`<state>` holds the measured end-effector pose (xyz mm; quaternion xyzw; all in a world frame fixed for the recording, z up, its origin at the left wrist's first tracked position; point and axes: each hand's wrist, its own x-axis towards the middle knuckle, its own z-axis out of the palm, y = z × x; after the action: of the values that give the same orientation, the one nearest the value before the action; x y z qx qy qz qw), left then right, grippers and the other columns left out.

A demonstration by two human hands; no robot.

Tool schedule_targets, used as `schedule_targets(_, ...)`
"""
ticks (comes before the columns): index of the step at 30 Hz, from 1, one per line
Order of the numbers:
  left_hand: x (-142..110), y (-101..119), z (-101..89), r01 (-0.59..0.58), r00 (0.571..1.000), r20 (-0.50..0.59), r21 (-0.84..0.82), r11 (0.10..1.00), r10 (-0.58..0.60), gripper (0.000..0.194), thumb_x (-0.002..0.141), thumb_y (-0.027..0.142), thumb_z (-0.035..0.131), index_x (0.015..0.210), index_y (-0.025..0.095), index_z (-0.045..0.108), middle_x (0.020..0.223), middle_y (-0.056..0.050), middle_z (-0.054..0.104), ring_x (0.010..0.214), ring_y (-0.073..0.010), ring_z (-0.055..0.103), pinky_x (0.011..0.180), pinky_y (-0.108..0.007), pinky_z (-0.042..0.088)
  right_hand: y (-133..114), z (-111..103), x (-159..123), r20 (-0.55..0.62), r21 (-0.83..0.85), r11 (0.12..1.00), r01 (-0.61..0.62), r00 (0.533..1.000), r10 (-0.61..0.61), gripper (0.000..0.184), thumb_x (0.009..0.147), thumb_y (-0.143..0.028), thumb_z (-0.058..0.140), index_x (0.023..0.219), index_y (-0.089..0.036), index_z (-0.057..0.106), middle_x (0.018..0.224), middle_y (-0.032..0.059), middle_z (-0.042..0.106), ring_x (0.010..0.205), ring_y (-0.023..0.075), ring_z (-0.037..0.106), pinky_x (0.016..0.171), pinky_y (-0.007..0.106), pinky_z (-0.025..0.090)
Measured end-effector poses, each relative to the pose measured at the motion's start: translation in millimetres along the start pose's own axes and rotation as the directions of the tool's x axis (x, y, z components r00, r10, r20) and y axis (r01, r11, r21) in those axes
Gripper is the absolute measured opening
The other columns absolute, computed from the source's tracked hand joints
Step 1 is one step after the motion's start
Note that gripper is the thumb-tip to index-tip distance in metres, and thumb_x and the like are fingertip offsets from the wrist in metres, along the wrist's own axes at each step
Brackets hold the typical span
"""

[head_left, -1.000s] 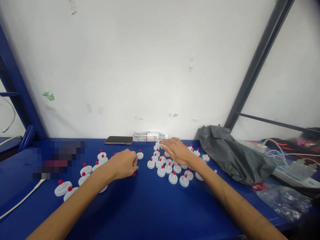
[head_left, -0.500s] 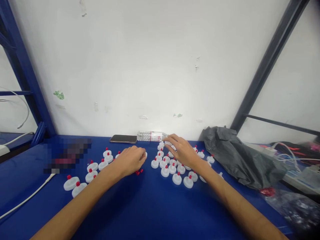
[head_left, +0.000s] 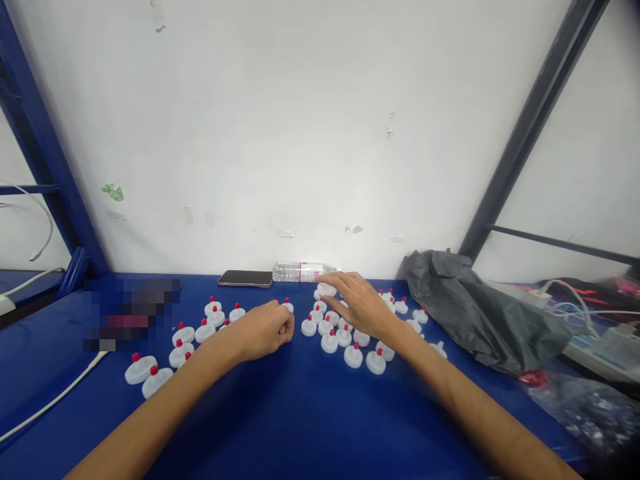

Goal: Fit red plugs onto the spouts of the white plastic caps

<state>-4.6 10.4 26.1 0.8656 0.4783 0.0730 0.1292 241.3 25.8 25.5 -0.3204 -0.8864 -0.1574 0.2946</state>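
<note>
White round plastic lids with red-tipped nozzles stand on the blue surface in two groups, like the left-hand lid [head_left: 141,369] and the right-hand lid [head_left: 376,361]. Between the groups, my left hand [head_left: 270,328] is closed with fingers curled down; whatever it grips is hidden. One lid [head_left: 289,305] stands just behind that hand. My right hand [head_left: 357,303] reaches over the right group, thumb and fingers around a white lid [head_left: 327,289] with no red tip showing. Several lids are partly covered by this hand and forearm.
A phone [head_left: 245,279] and a clear plastic bottle [head_left: 295,272] lie along the wall. To the right are a grey plastic bag [head_left: 480,313] and a transparent bag [head_left: 590,410]. A white cable [head_left: 55,400] crosses the left side. Blue frame posts rise at left.
My right hand has brought its white lid slightly left. Small red caps seen under my left hand no longer show. A lid behind my left hand is now more exposed.
</note>
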Motion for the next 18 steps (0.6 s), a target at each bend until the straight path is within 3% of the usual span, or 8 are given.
schedule_targets(7,-1.4,-18.9,-6.2,-0.002,1.0,-0.022,0.008,1.0,0.003,0.016,0.075,0.036,0.07,0.087,0.025,0.072,0.097,-0.005,0.07,0.095,-0.0259,0.062,0.076,-0.031,0.046,-0.7,1.9,-0.6,-0.02,0.001,1.0,0.027,0.999,-0.027,0.038,0.1,-0.029,0.052,0.137,-0.025,0.046,0.127,0.0082,0.065,0.112,0.0237,0.062,0.098,0.043,0.047)
schedule_targets(13,0.4,-26.5,0.3,-0.046,0.999,0.008,-0.018,0.999,0.046,0.01,0.076,0.029,0.067,0.079,0.025,0.074,0.094,-0.005,0.071,0.09,-0.0237,0.065,0.074,-0.029,0.047,0.5,5.1,-1.7,0.001,-0.025,0.999,0.048,0.999,-0.048,0.032,0.101,-0.029,0.051,0.132,-0.023,0.051,0.125,0.0091,0.066,0.109,0.024,0.062,0.097,0.042,0.046)
schedule_targets(18,5.5,-16.8,-0.7,-0.06,0.993,-0.106,-0.025,0.998,0.057,0.01,0.08,0.026,0.061,0.08,0.023,0.071,0.086,-0.004,0.073,0.085,-0.0238,0.066,0.073,-0.031,0.046,-0.8,4.6,-2.6,-0.009,0.016,0.999,0.044,0.999,-0.044,0.034,0.1,-0.029,0.053,0.133,-0.024,0.05,0.124,0.0088,0.066,0.109,0.0248,0.062,0.097,0.044,0.047)
